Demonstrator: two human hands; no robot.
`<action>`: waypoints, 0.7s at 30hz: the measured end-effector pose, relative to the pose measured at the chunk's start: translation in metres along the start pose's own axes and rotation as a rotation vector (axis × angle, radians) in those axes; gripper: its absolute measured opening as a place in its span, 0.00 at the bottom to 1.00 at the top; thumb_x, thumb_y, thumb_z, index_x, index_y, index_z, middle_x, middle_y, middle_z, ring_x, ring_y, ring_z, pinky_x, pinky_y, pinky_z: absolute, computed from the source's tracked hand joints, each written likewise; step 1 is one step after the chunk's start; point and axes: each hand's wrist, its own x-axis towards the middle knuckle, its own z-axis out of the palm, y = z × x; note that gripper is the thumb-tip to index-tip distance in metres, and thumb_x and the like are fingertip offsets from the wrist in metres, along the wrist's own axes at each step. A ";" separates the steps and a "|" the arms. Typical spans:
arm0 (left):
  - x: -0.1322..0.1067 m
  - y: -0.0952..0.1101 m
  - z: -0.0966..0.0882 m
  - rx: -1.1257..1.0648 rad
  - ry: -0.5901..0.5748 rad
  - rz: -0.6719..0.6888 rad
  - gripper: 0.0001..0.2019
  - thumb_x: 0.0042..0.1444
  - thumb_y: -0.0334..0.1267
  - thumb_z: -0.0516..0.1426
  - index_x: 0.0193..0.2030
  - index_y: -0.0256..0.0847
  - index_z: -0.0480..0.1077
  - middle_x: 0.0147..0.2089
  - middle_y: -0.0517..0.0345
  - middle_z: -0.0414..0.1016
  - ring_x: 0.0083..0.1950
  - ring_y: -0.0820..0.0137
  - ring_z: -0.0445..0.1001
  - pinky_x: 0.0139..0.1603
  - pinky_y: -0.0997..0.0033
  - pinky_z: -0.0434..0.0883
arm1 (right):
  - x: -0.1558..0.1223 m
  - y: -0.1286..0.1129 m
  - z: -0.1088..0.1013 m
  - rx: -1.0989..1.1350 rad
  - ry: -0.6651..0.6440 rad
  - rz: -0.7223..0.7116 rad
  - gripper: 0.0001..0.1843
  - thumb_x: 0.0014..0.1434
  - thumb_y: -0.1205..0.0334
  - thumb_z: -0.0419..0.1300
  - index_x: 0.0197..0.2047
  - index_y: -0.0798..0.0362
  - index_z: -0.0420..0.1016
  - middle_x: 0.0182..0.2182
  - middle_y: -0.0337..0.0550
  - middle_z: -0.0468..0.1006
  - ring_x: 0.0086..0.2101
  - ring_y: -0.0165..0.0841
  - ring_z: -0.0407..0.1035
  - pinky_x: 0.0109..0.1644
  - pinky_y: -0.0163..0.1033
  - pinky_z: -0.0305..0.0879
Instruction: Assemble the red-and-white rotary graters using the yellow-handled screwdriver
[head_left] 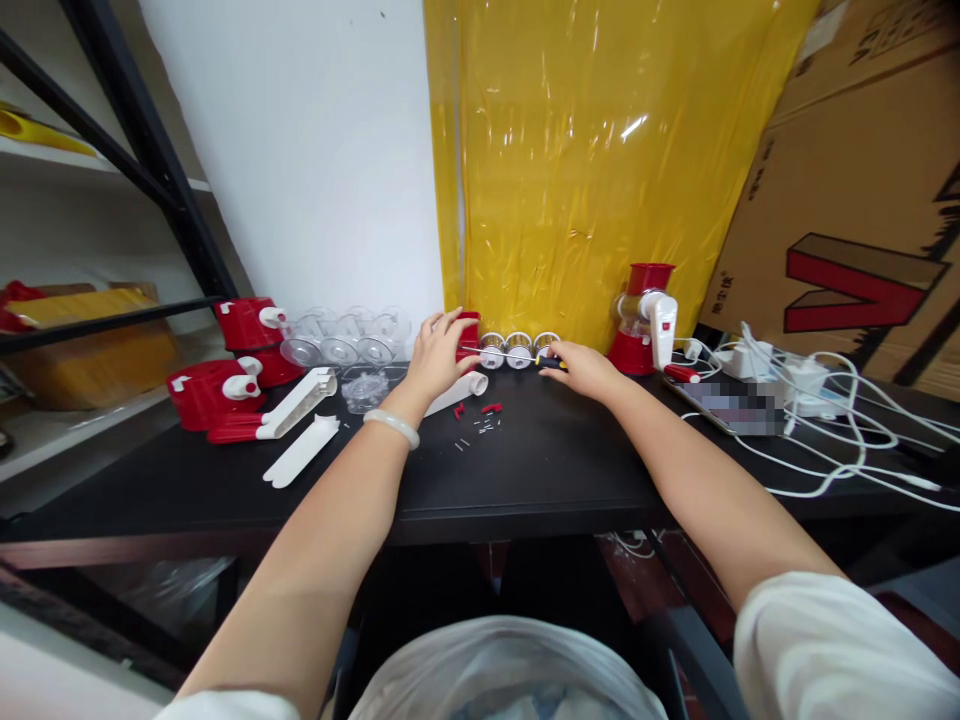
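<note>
My right hand (581,368) is closed round the black and yellow handle of a screwdriver (551,363). Its thin metal shaft points left, toward my left hand (436,355). The fingers of that hand are bent around a red plastic part (470,330), which they partly cover; the screwdriver's tip is hard to make out there. Under my left wrist lies a white handle-shaped piece (471,385). In front of it are small red plastic pieces (491,408) and several loose screws (487,426). Behind the screwdriver stand round metal-and-white drums (518,350).
On the left are red bases (206,395), white arm pieces (300,452) and clear plastic parts (341,338). An assembled red-and-white rotary grater (643,320) stands at right, near a phone (731,405) and tangled white cables (847,430). A lined bin (502,650) sits below the black table (555,470).
</note>
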 end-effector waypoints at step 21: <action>-0.006 -0.011 0.013 0.080 -0.558 -0.294 0.13 0.52 0.43 0.58 0.43 0.41 0.71 0.45 0.45 0.79 0.46 0.58 0.77 0.43 0.67 0.69 | 0.001 0.010 0.003 0.198 0.188 0.110 0.14 0.60 0.49 0.59 0.41 0.50 0.73 0.37 0.46 0.80 0.37 0.38 0.74 0.41 0.40 0.66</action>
